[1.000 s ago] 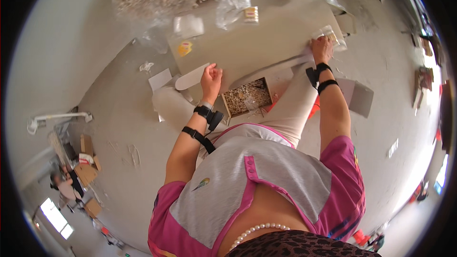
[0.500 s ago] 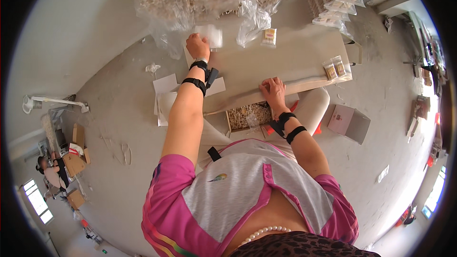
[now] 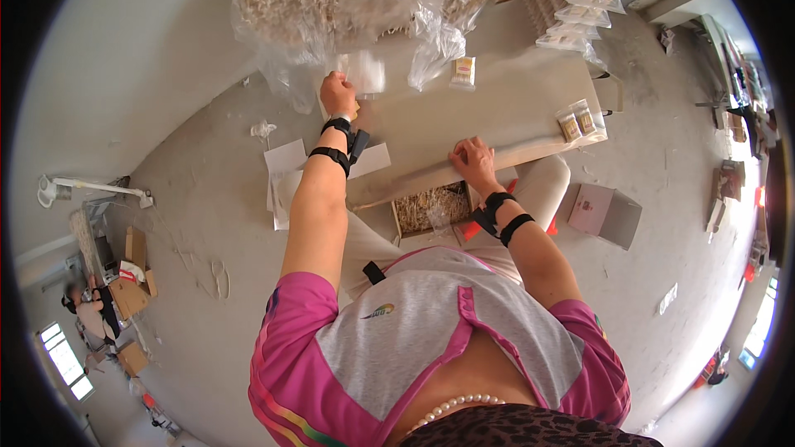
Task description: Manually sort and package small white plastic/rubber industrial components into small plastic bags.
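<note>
Standing here watching someone work at a low, flat-topped tan table (image 3: 513, 103); clock positions are from its middle, with the person seated at 6.

Progress, as I'd judge it: some packing is done, plenty isn't. Two flat rectangular clear-film packets with gold labels (image 3: 569, 126) lie side by side at 4 o'clock, and a single clear packet with a yellow-and-red label (image 3: 464, 73) sits at 12. Past the edge at 1 there's a tall tiered stack of clear-wrapped packs of pale sticks (image 3: 571, 0). But the huge see-through plastic bag of loose pale sticks (image 3: 306, 0) at 11 is bulging, and the open brown box of thin sticks (image 3: 422, 209) below the table's edge at 6 looks well filled too.

Left hand (image 3: 338, 93) is at 9, fingers curled in, right beside a pile of flat, milky-clear plastic sleeves (image 3: 367, 73). Can't tell if it's pinching one. Right hand (image 3: 474, 161) is at the near edge around 6, fingers half bent; nothing shows in it, but the undersides are hidden, so no idea for sure.

Texture-wise: crinkly shiny film, bristly tangled sticks, smooth tabletop, stiff matte white card sheets (image 3: 284, 167) down at 8.
</note>
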Demonstrator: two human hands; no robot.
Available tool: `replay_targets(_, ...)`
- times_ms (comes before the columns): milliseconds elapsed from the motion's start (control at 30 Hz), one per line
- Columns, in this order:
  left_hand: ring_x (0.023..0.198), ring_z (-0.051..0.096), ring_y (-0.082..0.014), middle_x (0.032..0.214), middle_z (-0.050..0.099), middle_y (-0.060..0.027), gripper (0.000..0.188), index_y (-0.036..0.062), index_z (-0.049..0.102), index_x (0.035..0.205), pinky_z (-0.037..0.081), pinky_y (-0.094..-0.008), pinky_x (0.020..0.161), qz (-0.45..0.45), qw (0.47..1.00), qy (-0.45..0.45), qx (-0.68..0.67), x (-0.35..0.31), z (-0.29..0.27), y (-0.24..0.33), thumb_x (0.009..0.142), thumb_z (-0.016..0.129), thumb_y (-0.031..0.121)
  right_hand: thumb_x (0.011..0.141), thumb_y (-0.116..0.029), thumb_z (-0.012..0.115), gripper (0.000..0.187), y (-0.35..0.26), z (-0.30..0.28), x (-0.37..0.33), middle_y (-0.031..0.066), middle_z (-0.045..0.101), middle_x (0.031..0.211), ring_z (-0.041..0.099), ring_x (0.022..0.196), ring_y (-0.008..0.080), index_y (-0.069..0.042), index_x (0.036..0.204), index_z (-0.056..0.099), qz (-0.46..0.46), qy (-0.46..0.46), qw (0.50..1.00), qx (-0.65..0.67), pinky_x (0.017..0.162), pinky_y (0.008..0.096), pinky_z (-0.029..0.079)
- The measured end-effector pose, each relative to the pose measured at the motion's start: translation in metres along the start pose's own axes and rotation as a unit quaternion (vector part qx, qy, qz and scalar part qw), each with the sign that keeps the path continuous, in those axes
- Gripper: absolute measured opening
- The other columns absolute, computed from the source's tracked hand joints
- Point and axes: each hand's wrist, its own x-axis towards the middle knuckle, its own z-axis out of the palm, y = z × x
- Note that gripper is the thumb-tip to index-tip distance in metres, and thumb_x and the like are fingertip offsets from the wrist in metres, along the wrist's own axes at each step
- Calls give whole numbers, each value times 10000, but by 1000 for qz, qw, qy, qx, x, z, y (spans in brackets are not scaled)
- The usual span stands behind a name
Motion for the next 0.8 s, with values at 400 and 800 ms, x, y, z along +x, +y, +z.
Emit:
replay_targets(400,798,746,-240,856,764,-84,185,63,719,956,575,-345,754,-26,992,41,-113,0,-47,-3,781,771,99,815,-246,770,160,6,4,3,39,570,835,584,904,268,-140,856,658,3,1,1000,-8,822,422,366)
replay_targets(800,855,735,-209,975,749,-143,196,-34,625,1122,597,-309,756,-151,773,-152,-597,-78,-108,67,937,683,-1,999,-449,598,428,-53,18,25,146,753,1017,714,969,315,-60,1132,714,85,-67,961,254,851,378,534)
